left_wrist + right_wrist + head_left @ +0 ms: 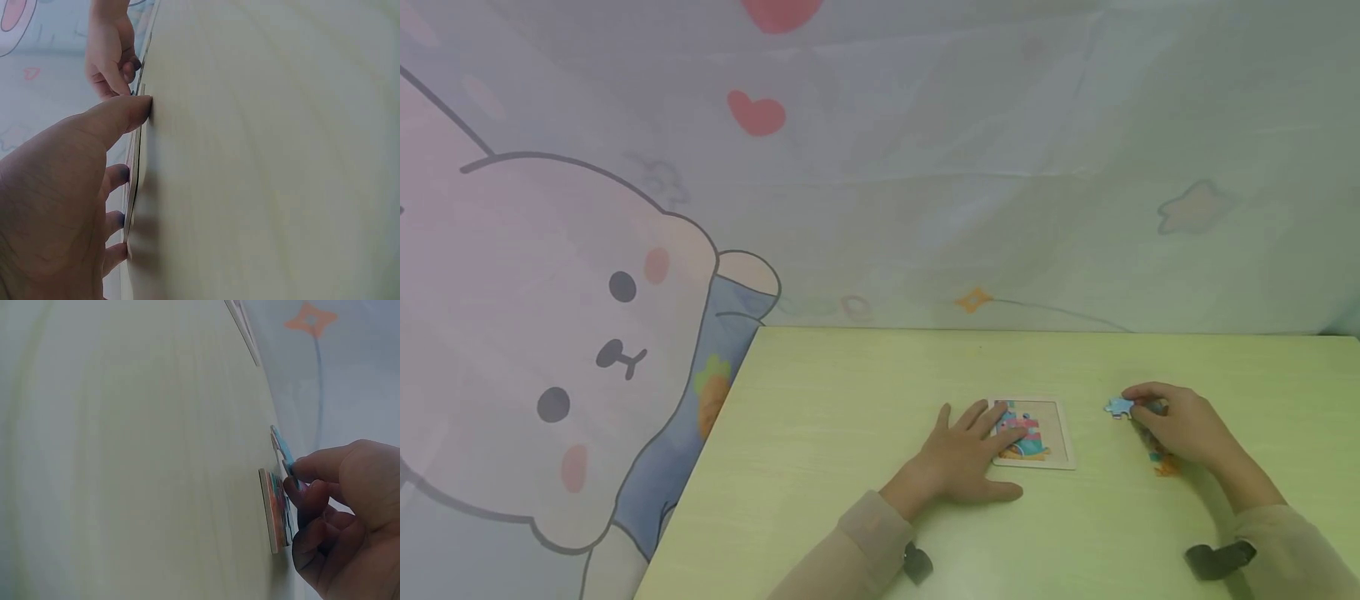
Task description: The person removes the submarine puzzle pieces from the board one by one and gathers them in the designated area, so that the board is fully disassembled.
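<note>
A square puzzle board (1056, 433) with several joined coloured pieces lies on the table. The left hand (964, 458) is spread over its left side, fingertips on the pieces, thumb stretched out below the board; the left wrist view shows this hand (69, 181) at the board's edge (132, 194). To the right, the right hand (1176, 421) pinches a light blue puzzle piece (1119, 407) between thumb and fingers. In the right wrist view that hand (350, 512) holds the piece (282, 447) beside a small stack of pieces (274, 512), partly hidden behind the fingers.
Orange and teal pieces (1165, 465) lie beneath and beside the right hand on the pale green table (820, 433). Behind the table hangs a printed cloth (925, 208) with hearts, stars and a cartoon animal. Dark straps (1219, 560) show at both wrists.
</note>
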Action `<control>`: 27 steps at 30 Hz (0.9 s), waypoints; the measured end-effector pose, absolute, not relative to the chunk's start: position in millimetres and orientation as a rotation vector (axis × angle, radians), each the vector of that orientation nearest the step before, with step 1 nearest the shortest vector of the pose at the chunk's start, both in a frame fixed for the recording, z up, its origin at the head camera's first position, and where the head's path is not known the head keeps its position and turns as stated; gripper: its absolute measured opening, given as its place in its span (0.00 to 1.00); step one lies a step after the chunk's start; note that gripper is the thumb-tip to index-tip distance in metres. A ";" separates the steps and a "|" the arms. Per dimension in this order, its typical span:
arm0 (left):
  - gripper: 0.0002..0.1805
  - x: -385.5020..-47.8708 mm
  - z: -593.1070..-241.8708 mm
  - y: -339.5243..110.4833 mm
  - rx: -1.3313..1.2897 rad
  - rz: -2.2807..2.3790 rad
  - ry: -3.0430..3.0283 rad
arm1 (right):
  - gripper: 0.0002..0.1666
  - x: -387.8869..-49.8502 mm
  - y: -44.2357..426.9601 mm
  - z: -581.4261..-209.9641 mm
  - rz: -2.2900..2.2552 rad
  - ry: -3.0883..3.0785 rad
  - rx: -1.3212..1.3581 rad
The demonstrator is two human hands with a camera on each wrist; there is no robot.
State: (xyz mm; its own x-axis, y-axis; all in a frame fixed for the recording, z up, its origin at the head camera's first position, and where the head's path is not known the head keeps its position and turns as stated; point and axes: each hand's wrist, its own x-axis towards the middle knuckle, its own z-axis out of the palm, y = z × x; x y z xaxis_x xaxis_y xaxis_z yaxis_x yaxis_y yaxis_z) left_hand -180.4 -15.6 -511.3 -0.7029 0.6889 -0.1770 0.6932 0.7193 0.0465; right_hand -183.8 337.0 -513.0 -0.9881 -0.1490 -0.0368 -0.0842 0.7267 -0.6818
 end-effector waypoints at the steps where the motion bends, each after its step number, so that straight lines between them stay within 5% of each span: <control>1: 0.47 -180.5 -511.2 -15.5 1.112 -0.032 2.741 | 0.19 -184.0 336.9 -513.0 -1.101 2.842 -0.194; 27: 0.47 -173.4 -515.2 -18.7 1.107 -0.061 2.763 | 0.20 -178.7 296.4 -510.8 -1.140 2.857 -0.307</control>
State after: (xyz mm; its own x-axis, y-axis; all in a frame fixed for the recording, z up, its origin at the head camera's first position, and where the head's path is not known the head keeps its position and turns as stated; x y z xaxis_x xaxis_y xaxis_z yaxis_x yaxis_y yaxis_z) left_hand -173.4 -18.7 -515.2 -0.7119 0.6820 -0.1678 0.6887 0.7246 0.0230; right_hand -178.7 296.4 -510.8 -0.9789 -0.2024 0.0265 -0.1651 0.7084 -0.6862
